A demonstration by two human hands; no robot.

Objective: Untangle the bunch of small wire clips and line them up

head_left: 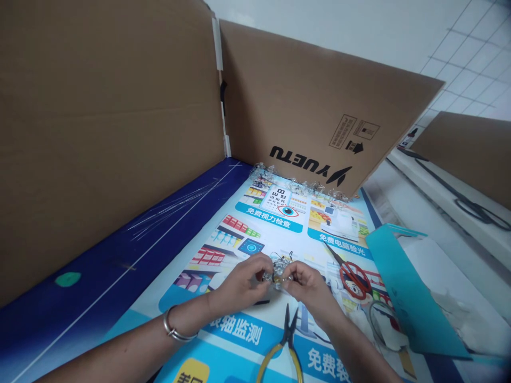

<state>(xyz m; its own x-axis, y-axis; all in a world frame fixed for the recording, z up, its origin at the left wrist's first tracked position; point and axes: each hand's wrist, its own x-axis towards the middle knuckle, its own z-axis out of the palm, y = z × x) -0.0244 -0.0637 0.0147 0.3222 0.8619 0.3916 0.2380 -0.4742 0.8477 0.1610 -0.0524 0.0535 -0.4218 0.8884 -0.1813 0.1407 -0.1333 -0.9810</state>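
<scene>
Both hands meet over the printed sheet in the middle of the view. My left hand [249,279], with a silver bangle at the wrist, pinches the left side of a small cluster of clear beads [280,271]. On the cluster's right side, the fingers of my right hand [305,282] are closed. A bit of yellow and thin dark loops show on the cluster; finer detail is too small to tell. Just below the hands lie yellow-handled pliers [285,346], jaws apart and pointing up toward them. Red-handled scissors [353,276] rest to the right, slightly open.
Cardboard panels [120,117] stand at the left and back. Several clear beaded pieces [303,187] line the foot of the back panel. A teal box [415,298] holding white material stands right, beside a clear roll [385,324]. Thin strands [171,207] lie on the blue surface at left.
</scene>
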